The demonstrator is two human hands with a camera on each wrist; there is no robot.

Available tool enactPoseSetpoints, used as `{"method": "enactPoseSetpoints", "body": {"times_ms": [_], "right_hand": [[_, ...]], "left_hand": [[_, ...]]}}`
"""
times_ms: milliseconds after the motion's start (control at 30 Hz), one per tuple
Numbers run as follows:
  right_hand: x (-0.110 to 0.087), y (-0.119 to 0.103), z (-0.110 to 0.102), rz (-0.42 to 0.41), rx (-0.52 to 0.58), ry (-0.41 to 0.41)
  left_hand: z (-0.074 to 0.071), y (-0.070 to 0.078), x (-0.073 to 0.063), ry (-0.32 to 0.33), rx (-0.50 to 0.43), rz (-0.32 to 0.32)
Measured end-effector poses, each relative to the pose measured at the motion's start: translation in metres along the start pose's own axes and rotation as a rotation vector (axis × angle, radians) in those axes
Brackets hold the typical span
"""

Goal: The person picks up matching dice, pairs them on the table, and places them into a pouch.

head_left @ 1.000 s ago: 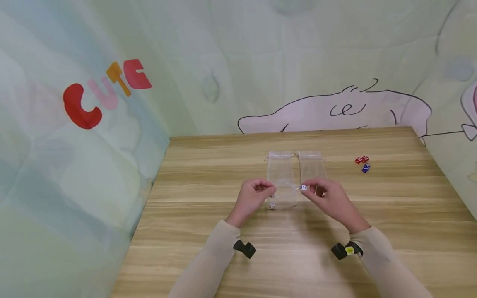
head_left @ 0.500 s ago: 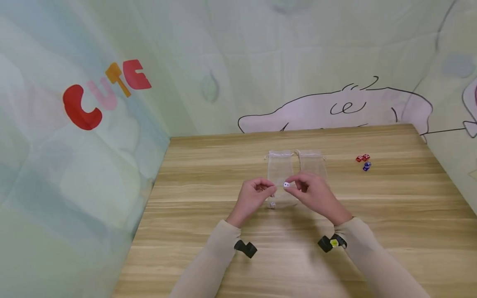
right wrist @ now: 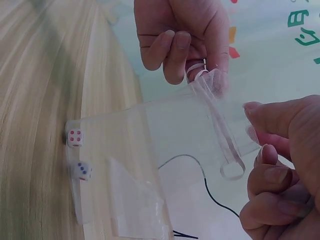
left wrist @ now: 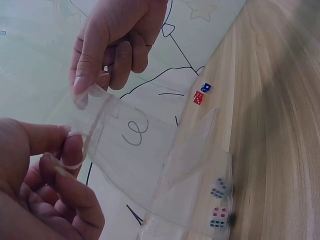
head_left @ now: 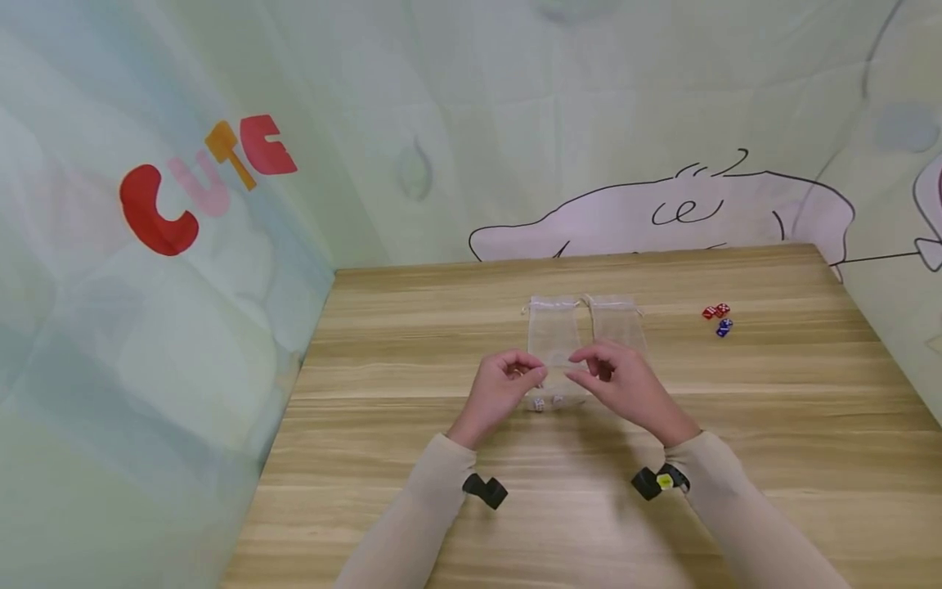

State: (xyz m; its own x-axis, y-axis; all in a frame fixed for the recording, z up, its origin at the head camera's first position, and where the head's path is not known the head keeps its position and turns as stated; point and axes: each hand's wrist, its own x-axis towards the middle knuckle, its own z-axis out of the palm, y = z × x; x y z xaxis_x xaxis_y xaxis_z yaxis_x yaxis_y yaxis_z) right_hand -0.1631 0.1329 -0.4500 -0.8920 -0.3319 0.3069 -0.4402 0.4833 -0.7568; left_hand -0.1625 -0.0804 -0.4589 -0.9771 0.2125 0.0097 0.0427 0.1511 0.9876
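Note:
My left hand [head_left: 503, 393] pinches the top edge of a sheer white drawstring bag [right wrist: 175, 117], with a loop of its cord around the fingers. The bag hangs down, and two white dice lie in its bottom: one die [left wrist: 218, 217] shows red and dark pips, the other die [left wrist: 218, 187] dark ones. At the bag's mouth is my right hand [head_left: 625, 388], thumb and forefinger apart with no die between them. In the left wrist view the right thumb [left wrist: 81, 90] overlaps the mesh at the mouth.
Two more sheer bags lie flat side by side behind the hands, a left one [head_left: 553, 323] and a right one [head_left: 616, 317]. Two red dice [head_left: 716, 311] and two blue dice [head_left: 724, 328] sit at the right of the wooden table [head_left: 412, 343]. Printed cloth walls [head_left: 412, 98] enclose the table's back and left.
My right hand moved left to the bag's mouth with a white die and let it go. That die now lies in the bag beside the first. My left hand stayed in place.

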Motion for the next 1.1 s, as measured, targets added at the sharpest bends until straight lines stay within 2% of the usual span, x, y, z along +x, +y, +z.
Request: {"method": "enactPoseSetpoints", "body": {"times_ms": [133, 367, 533, 567, 667, 767, 800, 933, 1100], "right_hand": [[0.000, 0.001, -0.001, 0.013, 0.004, -0.012], [0.000, 0.010, -0.007, 0.132, 0.079, -0.015], [0.001, 0.019, -0.007, 0.179, 0.095, -0.093], [0.001, 0.020, -0.006, 0.187, 0.102, -0.109], [-0.001, 0.020, -0.005, 0.207, 0.115, -0.129], [-0.001, 0.020, -0.005, 0.218, 0.109, -0.142], [-0.001, 0.021, -0.005, 0.222, 0.103, -0.146], [-0.003, 0.023, -0.006, 0.235, 0.104, -0.151], [-0.004, 0.024, -0.006, 0.283, 0.239, -0.166]], "left_hand": [[0.000, 0.000, 0.000, -0.001, 0.005, 0.000], [0.000, -0.001, 0.003, 0.002, -0.011, 0.000], [-0.001, -0.003, 0.002, -0.004, -0.003, 0.001], [-0.002, 0.002, 0.000, -0.011, 0.001, -0.004], [-0.002, 0.002, -0.001, -0.016, -0.001, -0.019], [-0.004, 0.001, -0.002, -0.023, -0.022, -0.038], [-0.004, -0.005, 0.000, -0.016, -0.037, -0.045], [-0.008, -0.010, 0.000, -0.008, -0.110, -0.086], [-0.011, -0.012, 0.001, -0.011, -0.174, -0.097]]}}
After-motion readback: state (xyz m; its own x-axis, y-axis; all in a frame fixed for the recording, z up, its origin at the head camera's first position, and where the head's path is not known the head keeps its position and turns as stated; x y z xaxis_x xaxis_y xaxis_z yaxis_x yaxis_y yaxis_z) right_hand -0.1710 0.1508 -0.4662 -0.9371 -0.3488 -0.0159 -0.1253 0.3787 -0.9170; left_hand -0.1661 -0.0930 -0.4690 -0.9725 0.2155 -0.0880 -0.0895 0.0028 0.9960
